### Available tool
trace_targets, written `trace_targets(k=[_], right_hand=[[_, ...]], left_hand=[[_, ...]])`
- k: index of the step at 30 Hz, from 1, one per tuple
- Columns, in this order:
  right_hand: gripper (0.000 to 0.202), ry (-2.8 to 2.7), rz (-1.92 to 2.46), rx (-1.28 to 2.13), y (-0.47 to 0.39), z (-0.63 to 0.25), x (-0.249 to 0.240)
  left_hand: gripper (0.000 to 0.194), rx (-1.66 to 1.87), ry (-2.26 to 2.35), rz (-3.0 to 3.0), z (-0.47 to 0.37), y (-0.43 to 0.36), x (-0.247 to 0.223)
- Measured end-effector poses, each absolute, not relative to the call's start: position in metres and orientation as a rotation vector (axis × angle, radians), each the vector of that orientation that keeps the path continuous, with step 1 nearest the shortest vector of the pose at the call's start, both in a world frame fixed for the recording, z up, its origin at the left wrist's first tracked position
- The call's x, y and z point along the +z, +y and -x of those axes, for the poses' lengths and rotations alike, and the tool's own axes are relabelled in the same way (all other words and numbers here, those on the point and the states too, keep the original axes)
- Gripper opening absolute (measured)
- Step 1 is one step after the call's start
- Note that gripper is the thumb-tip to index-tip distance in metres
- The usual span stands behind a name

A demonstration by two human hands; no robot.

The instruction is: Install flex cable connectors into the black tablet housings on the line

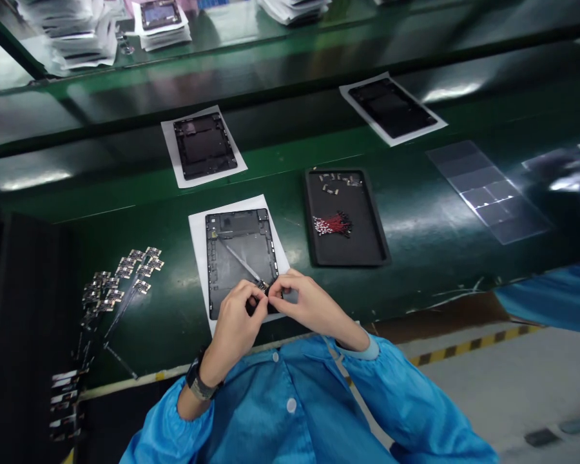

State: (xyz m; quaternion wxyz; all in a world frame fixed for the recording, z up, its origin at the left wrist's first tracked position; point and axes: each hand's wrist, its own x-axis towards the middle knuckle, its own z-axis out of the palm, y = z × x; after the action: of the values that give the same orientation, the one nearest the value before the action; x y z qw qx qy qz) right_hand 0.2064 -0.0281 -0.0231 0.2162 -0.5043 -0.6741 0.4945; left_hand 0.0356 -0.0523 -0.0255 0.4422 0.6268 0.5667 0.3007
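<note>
A black tablet back housing (236, 258) lies on a white sheet (199, 225) in front of me. Across it runs a grey flex cable (239, 259), slanting down to a small circuit board (262, 285) at my fingertips. My left hand (236, 316) is closed in a pinch on that board, over the housing's lower edge. Fingertip to fingertip with it, my right hand (309, 303) also pinches, at the board's right side. What sits between the right fingers is too small to make out.
Right of the housing is a black tray (379, 245) holding red-and-black wired parts (332, 224) and several small boards. More circuit boards with cables (125, 267) lie at left. Other housings (205, 145) rest on sheets behind. Clear plastic film (488, 190) and a co-worker's blue sleeve (555, 293) are at right.
</note>
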Motion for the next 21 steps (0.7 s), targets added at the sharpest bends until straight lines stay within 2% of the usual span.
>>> trace_targets(k=[10,15,21], right_hand=[[0.012,-1.853,1.387,1.370,-0.028,-0.203,-0.024],[0.013,-1.838,1.334,1.379,-0.027,-0.205,-0.024],[0.013,-1.906,1.223,1.372,-0.026,-0.207,-0.025]], left_hand=[[0.013,0.772,1.353,-1.573,-0.022,-0.059,-0.025],[0.006,0.755,1.331,-1.362,-0.007,-0.058,-0.024],[0.014,0.603,1.215,-1.186,-0.005,-0.053,-0.024]])
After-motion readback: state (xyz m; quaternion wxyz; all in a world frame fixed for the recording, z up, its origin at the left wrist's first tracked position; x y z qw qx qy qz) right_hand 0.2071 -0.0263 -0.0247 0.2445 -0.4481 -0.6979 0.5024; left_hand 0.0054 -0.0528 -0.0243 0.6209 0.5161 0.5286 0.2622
